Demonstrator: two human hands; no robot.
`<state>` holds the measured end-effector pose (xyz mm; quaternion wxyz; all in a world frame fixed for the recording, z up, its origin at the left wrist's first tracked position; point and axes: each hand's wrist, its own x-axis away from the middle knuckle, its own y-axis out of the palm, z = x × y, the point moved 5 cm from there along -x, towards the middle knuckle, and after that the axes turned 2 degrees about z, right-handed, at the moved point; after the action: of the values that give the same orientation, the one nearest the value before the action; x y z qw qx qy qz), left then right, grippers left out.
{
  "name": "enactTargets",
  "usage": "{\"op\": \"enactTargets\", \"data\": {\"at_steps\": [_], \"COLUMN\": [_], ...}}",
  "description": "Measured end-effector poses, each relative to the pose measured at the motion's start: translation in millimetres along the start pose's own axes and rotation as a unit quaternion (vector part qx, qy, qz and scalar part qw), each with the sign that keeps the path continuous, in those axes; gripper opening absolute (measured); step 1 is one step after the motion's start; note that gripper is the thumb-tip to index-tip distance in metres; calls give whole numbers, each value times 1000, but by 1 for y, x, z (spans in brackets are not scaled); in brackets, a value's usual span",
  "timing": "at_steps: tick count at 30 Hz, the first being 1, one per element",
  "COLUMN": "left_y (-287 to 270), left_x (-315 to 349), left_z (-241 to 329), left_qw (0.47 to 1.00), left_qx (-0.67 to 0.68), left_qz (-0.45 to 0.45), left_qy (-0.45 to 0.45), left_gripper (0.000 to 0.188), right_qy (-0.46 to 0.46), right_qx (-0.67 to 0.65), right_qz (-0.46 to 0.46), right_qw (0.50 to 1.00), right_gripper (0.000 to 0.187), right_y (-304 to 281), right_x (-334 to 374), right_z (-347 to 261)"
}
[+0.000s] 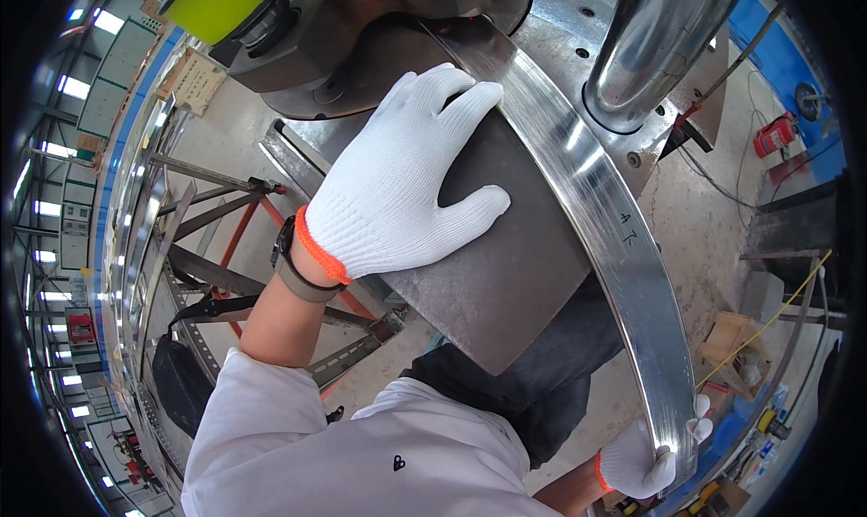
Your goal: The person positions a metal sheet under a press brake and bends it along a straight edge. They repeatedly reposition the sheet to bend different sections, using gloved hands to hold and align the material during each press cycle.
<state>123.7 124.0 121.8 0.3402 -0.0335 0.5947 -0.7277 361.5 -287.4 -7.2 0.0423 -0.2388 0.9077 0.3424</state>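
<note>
A long, shiny metal strip [603, 190] curves from the dark machine head [388, 29] at the top down to the lower right. Its near end is gripped by my right hand [637, 461] in a white glove, fingers wrapped round the edges. My left hand [397, 174], also in a white knit glove with an orange cuff, lies over a flat dark grey plate [497, 287] beside the strip. Its fingers are spread, with the fingertips close to the strip's inner edge; whether they touch it I cannot tell. The strip's far end reaches the machine head, and the contact there is partly hidden.
A thick polished column [659, 47] rises from the steel machine bed right of the strip. A lime-green round part [217, 7] sits at the upper left. Metal frames [217, 210] stand on the left, a red fire extinguisher [774, 136] and wooden box [730, 345] on the right.
</note>
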Motion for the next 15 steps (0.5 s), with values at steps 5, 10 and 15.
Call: {"op": "enactTargets", "data": {"at_steps": [5, 10, 15], "left_y": [0, 0, -1], "left_x": [0, 1, 0], "left_z": [-1, 0, 0], "left_qw": [1000, 1000, 1000], "left_qx": [1, 1, -1], "left_qz": [-3, -1, -12], "left_qy": [4, 3, -3], "left_gripper": [82, 82, 83], "right_qy": [-10, -6, 1], "right_qx": [5, 0, 22], "right_qz": [11, -4, 7], "right_qw": [1000, 1000, 1000], "right_gripper": [70, 68, 66], "right_y": [-1, -2, -4], "right_x": [1, -1, -1], "right_z": [1, 2, 0]}}
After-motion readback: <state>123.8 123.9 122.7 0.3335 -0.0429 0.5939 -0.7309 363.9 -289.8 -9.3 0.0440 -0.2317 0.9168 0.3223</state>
